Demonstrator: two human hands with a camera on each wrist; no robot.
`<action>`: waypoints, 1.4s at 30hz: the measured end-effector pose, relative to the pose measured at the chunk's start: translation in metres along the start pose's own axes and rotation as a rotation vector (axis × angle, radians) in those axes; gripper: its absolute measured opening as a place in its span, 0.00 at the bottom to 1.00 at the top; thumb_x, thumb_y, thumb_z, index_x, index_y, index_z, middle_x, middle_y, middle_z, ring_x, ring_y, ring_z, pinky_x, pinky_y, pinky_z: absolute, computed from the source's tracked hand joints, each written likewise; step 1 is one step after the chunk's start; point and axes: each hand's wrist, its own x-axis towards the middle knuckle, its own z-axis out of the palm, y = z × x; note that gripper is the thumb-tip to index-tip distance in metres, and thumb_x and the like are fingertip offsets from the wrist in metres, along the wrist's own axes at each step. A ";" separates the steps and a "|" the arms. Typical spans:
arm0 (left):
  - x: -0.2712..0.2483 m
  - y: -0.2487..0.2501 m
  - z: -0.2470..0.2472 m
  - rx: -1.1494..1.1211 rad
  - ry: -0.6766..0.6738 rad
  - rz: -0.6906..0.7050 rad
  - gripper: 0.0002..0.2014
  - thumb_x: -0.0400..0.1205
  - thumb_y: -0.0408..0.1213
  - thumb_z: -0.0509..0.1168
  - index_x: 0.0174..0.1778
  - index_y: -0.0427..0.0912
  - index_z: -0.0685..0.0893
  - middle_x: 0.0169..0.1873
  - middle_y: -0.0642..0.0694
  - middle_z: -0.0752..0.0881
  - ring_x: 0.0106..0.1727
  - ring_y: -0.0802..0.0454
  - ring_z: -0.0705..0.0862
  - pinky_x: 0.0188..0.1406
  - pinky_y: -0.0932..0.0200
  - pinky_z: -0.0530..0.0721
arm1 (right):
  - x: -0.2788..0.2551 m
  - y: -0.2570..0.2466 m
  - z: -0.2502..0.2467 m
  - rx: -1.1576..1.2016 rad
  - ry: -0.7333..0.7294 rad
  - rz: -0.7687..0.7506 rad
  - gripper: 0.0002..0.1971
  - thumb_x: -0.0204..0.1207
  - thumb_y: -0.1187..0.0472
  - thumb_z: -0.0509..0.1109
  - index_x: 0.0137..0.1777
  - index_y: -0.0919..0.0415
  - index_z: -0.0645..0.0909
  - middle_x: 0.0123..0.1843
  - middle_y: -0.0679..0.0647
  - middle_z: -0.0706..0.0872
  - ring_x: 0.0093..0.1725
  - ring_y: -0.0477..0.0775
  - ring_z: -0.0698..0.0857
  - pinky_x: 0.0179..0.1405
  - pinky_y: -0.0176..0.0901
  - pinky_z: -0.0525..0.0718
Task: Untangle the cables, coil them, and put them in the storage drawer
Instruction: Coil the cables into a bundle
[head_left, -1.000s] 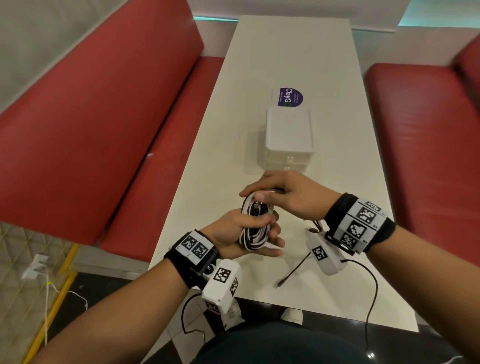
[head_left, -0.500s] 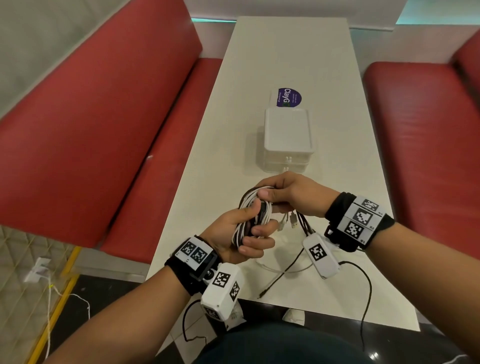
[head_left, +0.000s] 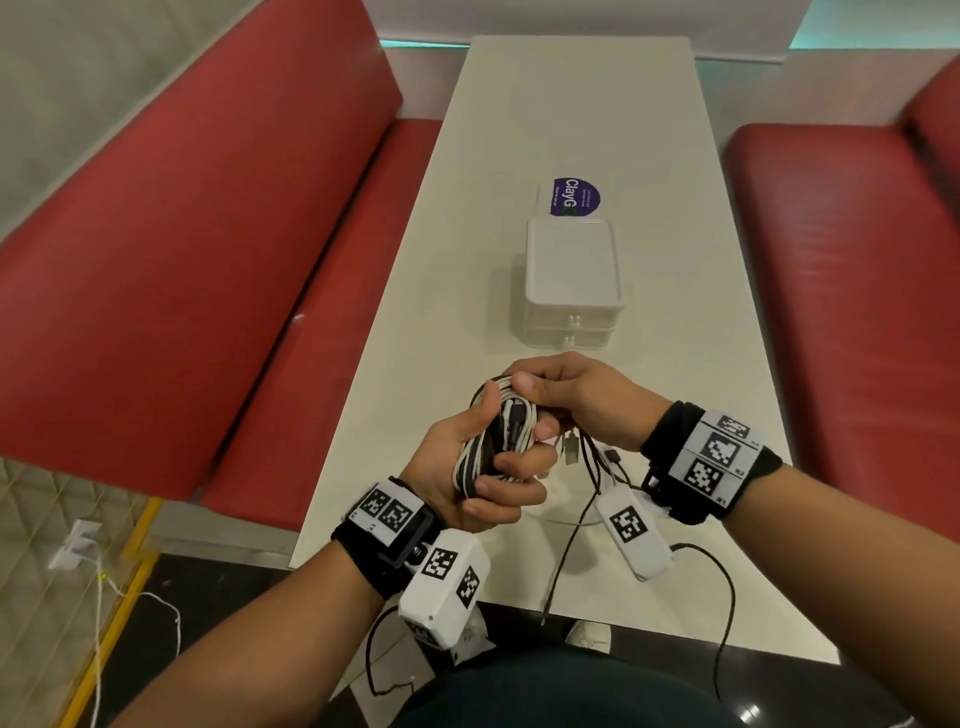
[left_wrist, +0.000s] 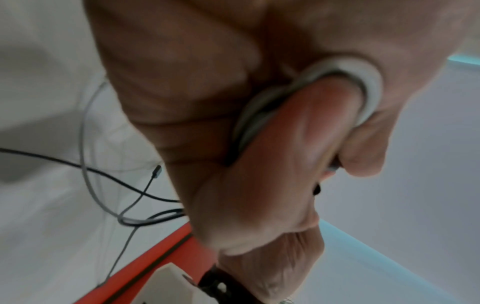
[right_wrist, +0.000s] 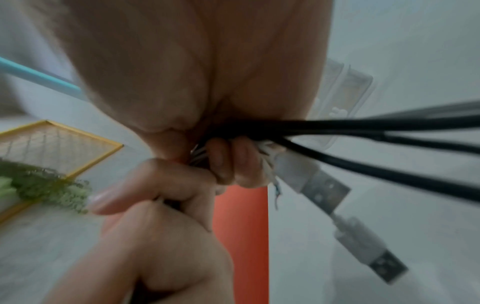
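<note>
- My left hand (head_left: 470, 467) has its grip wrapped tight around a coil of cables (head_left: 501, 436), white and dark strands together, thumb up along the coil's left side and fingers (head_left: 511, 486) curled across its front.
- My right hand (head_left: 582, 400) meets the coil from 2 o'clock, its grip pinched closed on the top loops, thumb tip (head_left: 524, 384) pressing the strands.
- The right wrist view shows dark cable ends (right_wrist: 389, 127) running out from under my curled fingers, with two white USB plugs (right_wrist: 322, 189) dangling free beside them.
- Loose ends (head_left: 574, 499) trail from the coil toward 5 o'clock, down onto the white surface (head_left: 519, 130) and over its near edge.
- The storage drawer (head_left: 571, 283), a small white unit with both drawers closed, sits on the surface at 12 o'clock from my hands, close but not touching.
- A purple sticker (head_left: 574, 195) lies just beyond the unit.
</note>
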 end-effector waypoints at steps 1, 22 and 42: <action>0.000 0.000 0.000 0.015 0.006 0.013 0.25 0.83 0.63 0.59 0.51 0.41 0.74 0.30 0.49 0.61 0.23 0.58 0.59 0.14 0.67 0.62 | 0.000 0.000 0.002 -0.001 0.004 -0.007 0.16 0.90 0.57 0.60 0.58 0.70 0.84 0.35 0.54 0.83 0.28 0.44 0.82 0.32 0.35 0.80; 0.025 0.011 -0.017 0.142 0.724 0.433 0.24 0.88 0.57 0.53 0.55 0.39 0.83 0.34 0.42 0.77 0.27 0.52 0.67 0.30 0.60 0.65 | 0.001 0.009 0.021 -0.385 0.704 -0.103 0.05 0.74 0.59 0.80 0.46 0.55 0.86 0.40 0.43 0.89 0.31 0.42 0.86 0.31 0.32 0.83; 0.032 0.020 -0.002 0.080 0.550 0.458 0.32 0.85 0.63 0.50 0.70 0.44 0.84 0.74 0.41 0.81 0.70 0.40 0.70 0.71 0.44 0.69 | 0.003 0.002 0.027 0.044 0.775 -0.109 0.12 0.72 0.59 0.83 0.40 0.64 0.84 0.35 0.56 0.90 0.26 0.61 0.89 0.26 0.55 0.89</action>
